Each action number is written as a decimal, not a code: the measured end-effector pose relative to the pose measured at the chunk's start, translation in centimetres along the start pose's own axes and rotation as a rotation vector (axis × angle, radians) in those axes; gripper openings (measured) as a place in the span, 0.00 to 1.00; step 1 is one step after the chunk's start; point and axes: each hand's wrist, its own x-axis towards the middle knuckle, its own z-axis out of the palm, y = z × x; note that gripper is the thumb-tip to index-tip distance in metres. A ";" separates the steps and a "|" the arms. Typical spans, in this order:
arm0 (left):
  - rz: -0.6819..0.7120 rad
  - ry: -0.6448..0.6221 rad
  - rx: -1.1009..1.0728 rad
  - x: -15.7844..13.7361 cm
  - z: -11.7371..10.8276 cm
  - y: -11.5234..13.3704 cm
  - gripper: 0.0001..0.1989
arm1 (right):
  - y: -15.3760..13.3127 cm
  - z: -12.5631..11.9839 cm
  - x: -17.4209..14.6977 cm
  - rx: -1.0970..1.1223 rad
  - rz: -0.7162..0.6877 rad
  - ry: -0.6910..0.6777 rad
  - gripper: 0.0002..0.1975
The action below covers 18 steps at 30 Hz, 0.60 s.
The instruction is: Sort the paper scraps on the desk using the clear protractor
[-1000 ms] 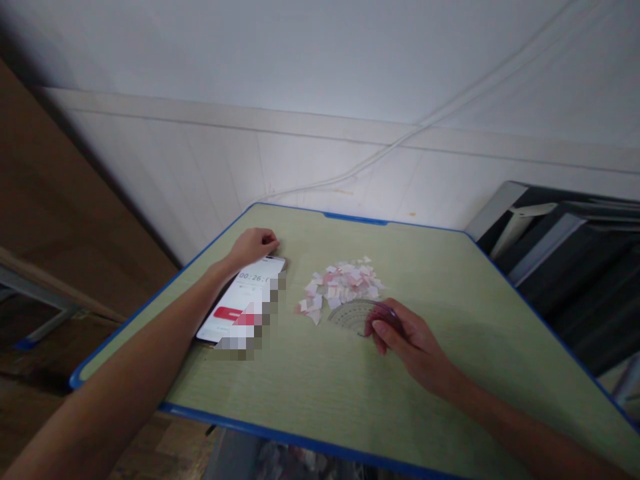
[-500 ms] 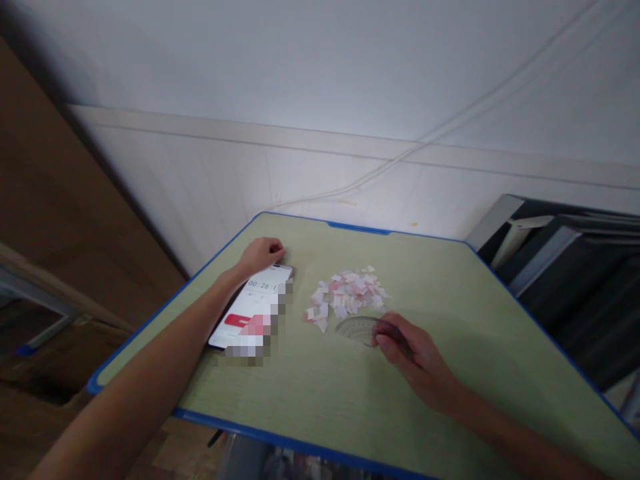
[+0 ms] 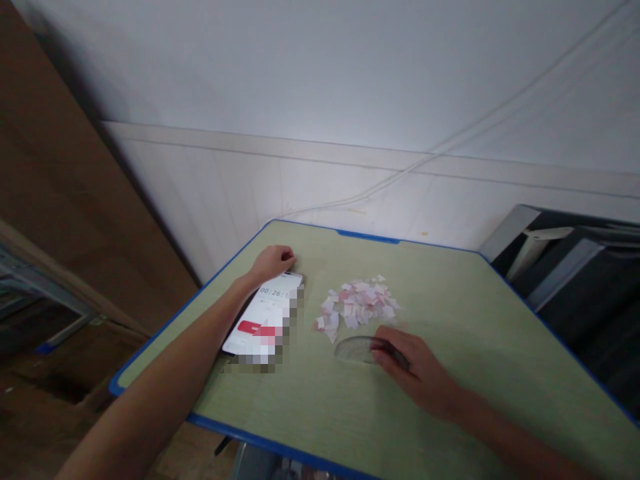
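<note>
A clear, half-round protractor (image 3: pixel 353 349) is pinched in my right hand (image 3: pixel 407 363), its curved edge pointing left, low over or on the tabletop. Just beyond it lies a loose heap of torn paper scraps (image 3: pixel 361 303), white and pinkish. My left hand (image 3: pixel 274 261) rests at the table's left side in a loose fist, and I see nothing in it. Close to that hand is a phone (image 3: pixel 255 313) with a running timer and a red button on its screen; blurring covers its right side, and my forearm passes along its left.
The pale green table (image 3: pixel 440 293) has a blue rim. Dark folder-like panels (image 3: pixel 590 280) lean at its right. A brown wooden panel (image 3: pixel 75 153) stands to the left, with a metal frame (image 3: pixel 65 300) below it. A white cable (image 3: pixel 390 177) runs along the wall.
The protractor and my right hand have shifted slightly toward me and left, away from the scraps. My left hand stays beside the phone. The view has tilted a little.
</note>
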 end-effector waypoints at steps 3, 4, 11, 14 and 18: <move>-0.002 0.004 0.009 0.0 0.0 0.0 0.11 | 0.0 0.0 -0.3 0.025 0.016 0.030 0.07; 0.000 0.005 0.009 0.0 0.0 0.0 0.11 | 0.0 0.0 -0.3 0.021 0.026 0.061 0.07; -0.019 0.001 0.020 0.0 -0.1 0.2 0.11 | -0.2 0.2 0.3 -0.001 -0.038 -0.037 0.07; -0.030 0.000 0.018 0.0 -0.2 0.3 0.11 | -0.1 0.1 0.0 -0.016 -0.005 0.015 0.07; -0.031 -0.005 0.019 -0.1 -0.2 0.3 0.11 | -0.1 0.2 -0.1 -0.022 -0.039 -0.022 0.08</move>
